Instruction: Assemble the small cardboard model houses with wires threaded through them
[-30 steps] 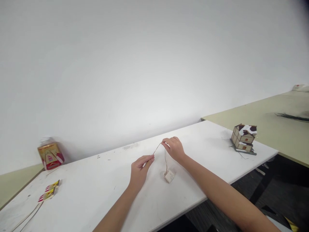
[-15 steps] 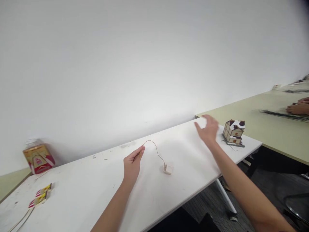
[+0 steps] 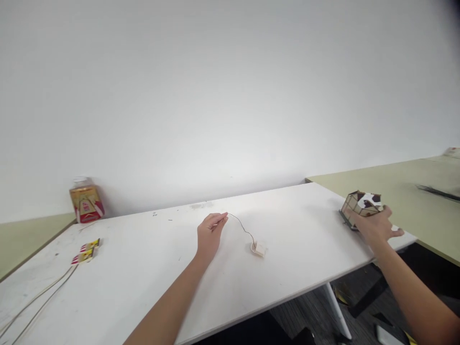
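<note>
Near the middle of the white table (image 3: 143, 268), my left hand (image 3: 210, 233) pinches the end of a thin dark wire (image 3: 242, 225). The wire curves down to a small white piece (image 3: 259, 248) lying on the table. At the table's right end stands a small model house (image 3: 359, 203) with a brown and white roof. My right hand (image 3: 375, 224) is at the front of the house, fingers spread around it; it partly covers the walls, and whether it grips the house is unclear.
A bottle with a red and gold label (image 3: 86, 201) stands at the back left. Yellow and red striped pieces (image 3: 85, 252) with long cords lie at the left. A pale green table (image 3: 402, 191) adjoins on the right, with dark thin strands (image 3: 436, 192) on it.
My right hand has moved right and down from above the table to the model house. My left hand still holds the wire. The view has shifted, and the other person's hands are out of sight.
</note>
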A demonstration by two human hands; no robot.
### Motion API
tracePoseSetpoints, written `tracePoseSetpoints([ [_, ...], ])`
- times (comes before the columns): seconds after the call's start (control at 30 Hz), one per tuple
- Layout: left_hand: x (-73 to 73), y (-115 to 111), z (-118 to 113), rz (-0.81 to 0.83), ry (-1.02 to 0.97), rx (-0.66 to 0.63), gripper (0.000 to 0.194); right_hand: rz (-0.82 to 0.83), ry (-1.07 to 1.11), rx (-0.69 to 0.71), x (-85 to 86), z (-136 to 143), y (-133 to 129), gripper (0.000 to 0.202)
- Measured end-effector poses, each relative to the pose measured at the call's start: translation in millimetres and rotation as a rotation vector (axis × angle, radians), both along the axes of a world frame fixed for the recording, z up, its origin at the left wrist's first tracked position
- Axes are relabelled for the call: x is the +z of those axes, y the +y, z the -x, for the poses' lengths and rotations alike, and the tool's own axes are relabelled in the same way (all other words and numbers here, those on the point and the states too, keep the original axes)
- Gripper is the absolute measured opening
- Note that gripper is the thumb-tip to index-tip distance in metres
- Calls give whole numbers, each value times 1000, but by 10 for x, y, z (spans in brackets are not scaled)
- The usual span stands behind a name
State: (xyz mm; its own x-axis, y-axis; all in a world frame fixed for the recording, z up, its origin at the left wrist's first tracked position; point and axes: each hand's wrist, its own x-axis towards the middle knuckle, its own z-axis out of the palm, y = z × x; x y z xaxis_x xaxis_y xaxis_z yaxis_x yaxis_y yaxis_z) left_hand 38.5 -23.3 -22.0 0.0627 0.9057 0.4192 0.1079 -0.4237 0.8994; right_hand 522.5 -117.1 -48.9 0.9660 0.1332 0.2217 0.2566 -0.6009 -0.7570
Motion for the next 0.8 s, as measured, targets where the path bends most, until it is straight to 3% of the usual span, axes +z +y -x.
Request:
tracePoseSetpoints([
  [0.13,-8,34,23,-8,15,42,19,86,-42,218,39,395,308,105],
  [0.3,22,18,17,105,-2,-1,19,39,-126,693,194,1402,782,102],
  [0.4,62,-16,0,249,-51,-74,23,-20,-171,987,304,2073,1037,103],
  [0.53,122,-88,-28,348,-100,-265,26,-93,-195,1279,361,2796,1269,106],
  [0.67,194,-182,-66,429,-132,-433,24,-138,-116,1440,293,3178,1335,105],
  [0.8,231,-250,-105,501,-165,-556,21,-119,-37,1485,226,3312,1277,101],
])
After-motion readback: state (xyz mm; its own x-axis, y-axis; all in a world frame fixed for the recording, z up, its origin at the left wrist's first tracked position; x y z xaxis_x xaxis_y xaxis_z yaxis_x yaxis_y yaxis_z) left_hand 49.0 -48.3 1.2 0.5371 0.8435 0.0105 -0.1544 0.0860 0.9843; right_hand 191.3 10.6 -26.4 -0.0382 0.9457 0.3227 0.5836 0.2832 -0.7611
